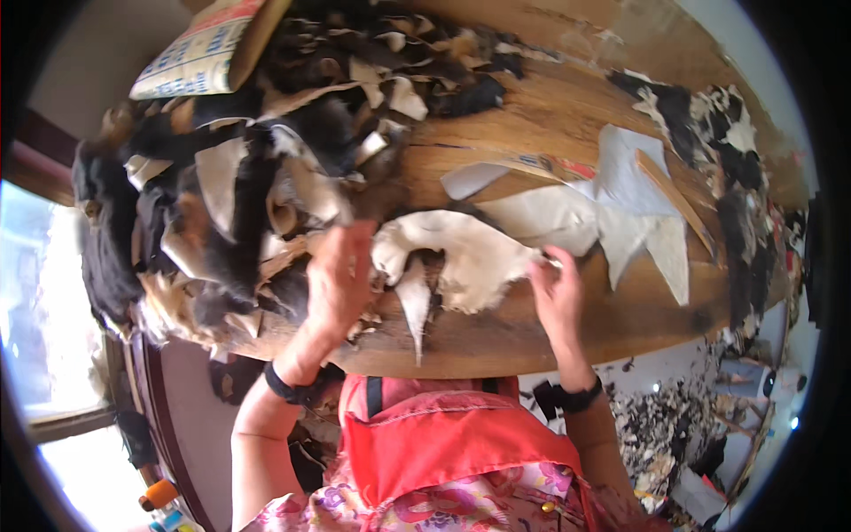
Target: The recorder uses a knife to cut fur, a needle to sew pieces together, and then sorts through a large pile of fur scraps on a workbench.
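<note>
From where I am operating, I am seeing the pale pelt piece (479,262) lying between the two sets of fingers, over the near part of the wooden table (483,124). The right hand (558,293) is pinching its right tip, thumb and forefinger looking nearly closed on it; the left hand (339,270) is blurring at the opposite edge, its fingers close together, and I am not able to tell whether they are gripping or only touching. For handling this well, I am judging that both ends are needing a light, even pull, because the narrow curved neck near the left fingers is looking easy to overstretch; I am also favouring clearing the pointed pale sliver (414,306), just right of the left fingers, so that it is not getting caught in a fold. Counting now: one pelt piece is spanning the hands, and one sliver is hanging below it. Beyond the right fingers, I am counting one star-shaped pale sheet (643,226), one cream hide piece (545,215), one curled pale strip (472,180) and one narrow tan stick (675,204). Beyond the left fingers, one printed package (208,53) is resting on a dark fur heap (310,115), whose scraps are overlapping too much for counting.
</note>
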A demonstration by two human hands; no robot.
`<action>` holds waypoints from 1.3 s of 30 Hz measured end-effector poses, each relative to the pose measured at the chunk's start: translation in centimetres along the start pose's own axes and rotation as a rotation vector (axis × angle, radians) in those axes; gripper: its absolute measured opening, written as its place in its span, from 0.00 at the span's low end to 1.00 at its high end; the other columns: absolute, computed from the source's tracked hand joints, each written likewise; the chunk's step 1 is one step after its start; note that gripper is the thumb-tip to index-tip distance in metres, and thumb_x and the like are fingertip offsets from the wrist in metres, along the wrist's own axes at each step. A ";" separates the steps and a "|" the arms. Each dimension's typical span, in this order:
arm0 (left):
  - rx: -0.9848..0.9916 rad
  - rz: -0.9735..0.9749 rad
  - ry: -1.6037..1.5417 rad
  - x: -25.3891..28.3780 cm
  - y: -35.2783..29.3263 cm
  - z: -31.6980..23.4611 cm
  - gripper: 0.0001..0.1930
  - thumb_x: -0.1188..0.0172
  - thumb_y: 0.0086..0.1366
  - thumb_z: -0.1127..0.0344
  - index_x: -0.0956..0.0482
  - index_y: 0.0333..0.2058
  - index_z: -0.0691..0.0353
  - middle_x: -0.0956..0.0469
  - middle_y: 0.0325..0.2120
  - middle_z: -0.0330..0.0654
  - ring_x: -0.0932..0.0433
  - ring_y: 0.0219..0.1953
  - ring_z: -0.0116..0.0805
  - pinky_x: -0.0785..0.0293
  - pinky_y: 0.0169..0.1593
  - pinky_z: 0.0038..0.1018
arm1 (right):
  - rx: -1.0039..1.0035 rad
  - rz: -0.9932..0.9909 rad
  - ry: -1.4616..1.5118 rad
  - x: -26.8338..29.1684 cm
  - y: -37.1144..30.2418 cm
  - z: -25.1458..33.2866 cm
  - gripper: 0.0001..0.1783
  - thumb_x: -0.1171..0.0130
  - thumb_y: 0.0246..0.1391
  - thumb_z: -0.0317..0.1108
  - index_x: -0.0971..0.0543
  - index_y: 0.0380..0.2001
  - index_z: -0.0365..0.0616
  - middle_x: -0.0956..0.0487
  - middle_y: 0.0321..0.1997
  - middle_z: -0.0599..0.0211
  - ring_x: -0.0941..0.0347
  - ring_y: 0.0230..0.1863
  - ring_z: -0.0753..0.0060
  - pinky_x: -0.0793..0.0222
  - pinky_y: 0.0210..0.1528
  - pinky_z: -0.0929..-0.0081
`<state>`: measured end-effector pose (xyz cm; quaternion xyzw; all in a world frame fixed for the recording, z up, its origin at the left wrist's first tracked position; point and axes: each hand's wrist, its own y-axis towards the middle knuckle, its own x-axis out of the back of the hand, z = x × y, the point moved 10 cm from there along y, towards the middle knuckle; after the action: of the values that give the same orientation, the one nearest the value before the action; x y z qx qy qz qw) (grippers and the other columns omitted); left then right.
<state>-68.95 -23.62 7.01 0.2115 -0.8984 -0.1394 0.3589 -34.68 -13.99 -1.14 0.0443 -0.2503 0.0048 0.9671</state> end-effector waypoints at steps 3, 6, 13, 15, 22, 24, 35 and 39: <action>-0.127 0.083 0.032 0.8 -1.6 -1.3 0.11 0.39 0.64 0.79 0.21 0.45 0.66 0.20 0.45 0.53 0.19 0.45 0.53 0.20 0.46 0.37 | 0.149 -0.091 -0.110 2.3 -3.3 -0.4 0.16 0.34 0.63 0.34 0.21 0.50 0.40 0.19 0.39 0.65 0.26 0.35 0.79 0.27 0.38 0.78; -0.020 0.017 0.085 3.3 -0.4 0.5 0.09 0.39 0.64 0.79 0.20 0.43 0.67 0.19 0.45 0.52 0.17 0.44 0.52 0.19 0.45 0.36 | 0.068 -0.048 -0.063 3.1 -5.4 -2.8 0.12 0.35 0.62 0.30 0.20 0.47 0.39 0.21 0.34 0.69 0.31 0.27 0.83 0.33 0.28 0.79; -0.326 -0.020 0.535 5.2 9.1 1.4 0.25 0.44 0.54 0.83 0.20 0.53 0.63 0.27 0.58 0.54 0.26 0.57 0.56 0.24 0.57 0.42 | 0.149 0.003 -0.082 3.1 -5.7 -3.0 0.08 0.37 0.58 0.24 0.18 0.42 0.38 0.21 0.32 0.68 0.32 0.26 0.82 0.36 0.27 0.81; -0.440 -0.005 0.821 3.7 11.8 1.8 0.23 0.42 0.54 0.78 0.18 0.50 0.59 0.28 0.59 0.50 0.31 0.63 0.49 0.32 0.62 0.39 | 0.064 0.023 -0.045 3.0 -5.4 -3.8 0.08 0.37 0.57 0.24 0.18 0.41 0.38 0.21 0.32 0.68 0.32 0.25 0.82 0.36 0.27 0.81; -0.239 -0.043 0.340 7.9 18.7 5.8 0.09 0.35 0.59 0.70 0.15 0.38 0.64 0.19 0.35 0.40 0.21 0.39 0.40 0.26 0.45 0.33 | 0.122 0.013 0.004 3.0 -6.0 -3.8 0.06 0.38 0.57 0.22 0.18 0.39 0.37 0.22 0.30 0.69 0.34 0.25 0.82 0.37 0.28 0.81; 0.179 -0.031 -0.090 9.1 19.4 9.7 0.11 0.34 0.66 0.63 0.16 0.39 0.67 0.18 0.30 0.36 0.20 0.30 0.30 0.25 0.36 0.27 | 0.141 -0.002 -0.010 2.9 -6.0 -3.8 0.06 0.38 0.58 0.22 0.18 0.39 0.37 0.23 0.30 0.70 0.34 0.25 0.82 0.37 0.28 0.81; -0.178 -0.152 -0.010 9.4 10.0 -2.1 0.07 0.42 0.64 0.81 0.20 0.41 0.71 0.19 0.44 0.48 0.17 0.45 0.41 0.18 0.48 0.34 | -0.126 0.334 0.343 0.1 -3.9 1.8 0.15 0.43 0.68 0.38 0.19 0.47 0.37 0.16 0.42 0.62 0.25 0.29 0.80 0.30 0.30 0.80; -0.649 0.129 -0.088 2.8 1.9 -8.3 0.15 0.41 0.57 0.84 0.17 0.43 0.68 0.22 0.51 0.55 0.20 0.56 0.55 0.20 0.56 0.40 | -0.418 0.903 1.149 -9.5 -2.4 9.2 0.35 0.56 0.71 0.61 0.25 0.59 0.39 0.19 0.57 0.58 0.21 0.52 0.67 0.25 0.54 0.67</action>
<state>-65.53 -24.11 15.26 0.0225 -0.8332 -0.4042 0.3766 -47.34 -17.02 2.07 -0.2558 0.3031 0.3750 0.8379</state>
